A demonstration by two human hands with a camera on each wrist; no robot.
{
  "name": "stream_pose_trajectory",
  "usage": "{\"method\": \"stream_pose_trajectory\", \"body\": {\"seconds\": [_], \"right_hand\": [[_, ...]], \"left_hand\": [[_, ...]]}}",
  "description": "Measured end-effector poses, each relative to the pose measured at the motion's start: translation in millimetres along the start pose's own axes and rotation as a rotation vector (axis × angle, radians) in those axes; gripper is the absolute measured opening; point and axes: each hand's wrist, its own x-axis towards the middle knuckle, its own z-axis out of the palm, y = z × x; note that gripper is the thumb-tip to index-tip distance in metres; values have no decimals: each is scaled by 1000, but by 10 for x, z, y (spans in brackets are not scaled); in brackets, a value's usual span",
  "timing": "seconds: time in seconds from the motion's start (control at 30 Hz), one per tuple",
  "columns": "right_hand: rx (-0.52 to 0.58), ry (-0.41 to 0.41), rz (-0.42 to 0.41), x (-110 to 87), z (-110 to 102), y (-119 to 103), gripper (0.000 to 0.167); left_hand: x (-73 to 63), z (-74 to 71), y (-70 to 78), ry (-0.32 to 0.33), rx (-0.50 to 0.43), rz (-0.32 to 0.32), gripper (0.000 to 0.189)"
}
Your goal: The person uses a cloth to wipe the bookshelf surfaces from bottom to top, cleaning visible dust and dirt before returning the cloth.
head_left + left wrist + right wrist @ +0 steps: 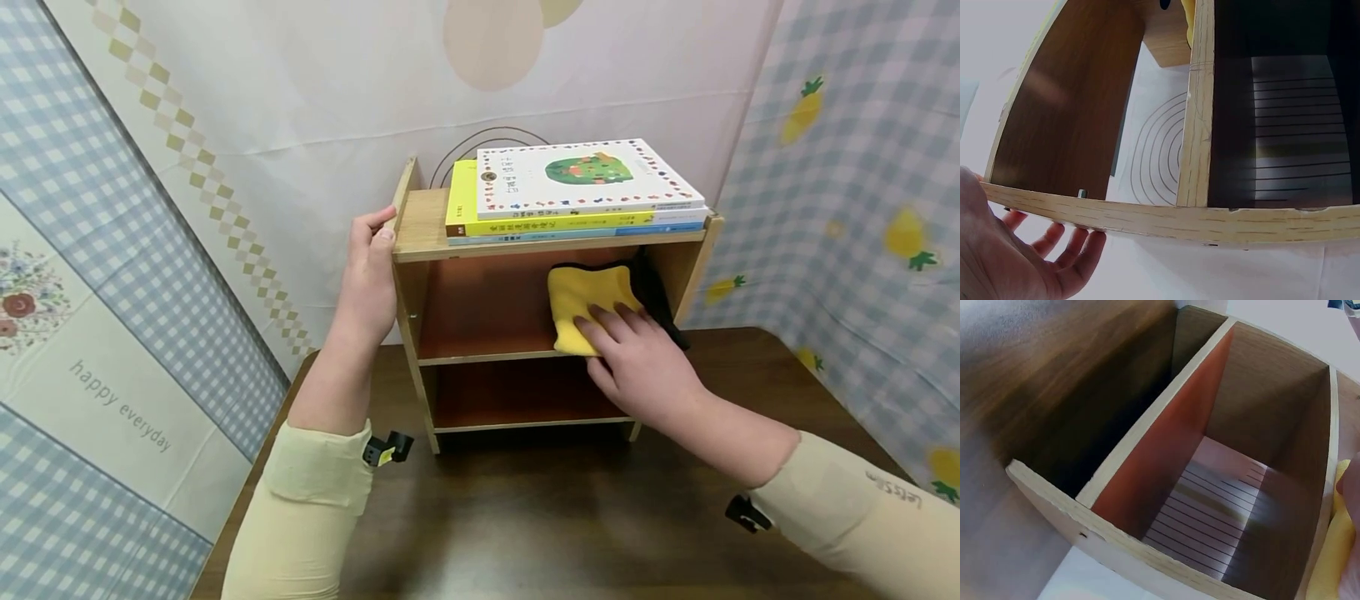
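Note:
A small wooden shelf unit (555,357) stands on the table. My left hand (371,279) holds the upper edge of its left side panel, the thumb at the front edge. In the left wrist view the fingers (1088,259) of that hand lie along the panel's outer face. My right hand (648,362) reaches into the upper compartment, its extended fingers pressing a yellow cloth (573,292) onto the middle board near the right side. The right thumb points down over the board's front edge. Black material (652,287) shows behind the cloth. In the right wrist view only a strip of cloth (1329,565) appears.
Several stacked books (585,179) lie on the unit's top board, the uppermost with a white cover. The brown table (525,517) extends in front of the unit. A patterned curtain (315,75) hangs behind, and checked cloth hangs at both sides.

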Motion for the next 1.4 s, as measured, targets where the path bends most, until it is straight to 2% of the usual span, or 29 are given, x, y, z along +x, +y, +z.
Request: {"method": "stream_pose_trajectory", "body": {"seconds": [0.13, 0.33, 0.63, 0.9, 1.4], "right_hand": [[-15, 19, -15, -11, 48, -15, 42], [-38, 31, -10, -20, 96, -38, 44], [-52, 53, 3, -25, 143, -75, 40], [-51, 54, 26, -4, 162, -113, 39], [-72, 54, 14, 78, 174, -244, 37]], "left_hand": [[-15, -8, -14, 11, 7, -11, 48], [-2, 5, -11, 16, -3, 6, 48], [5, 30, -13, 30, -8, 18, 47], [5, 40, -7, 32, -6, 23, 47], [-4, 41, 12, 31, 4, 23, 47]]}}
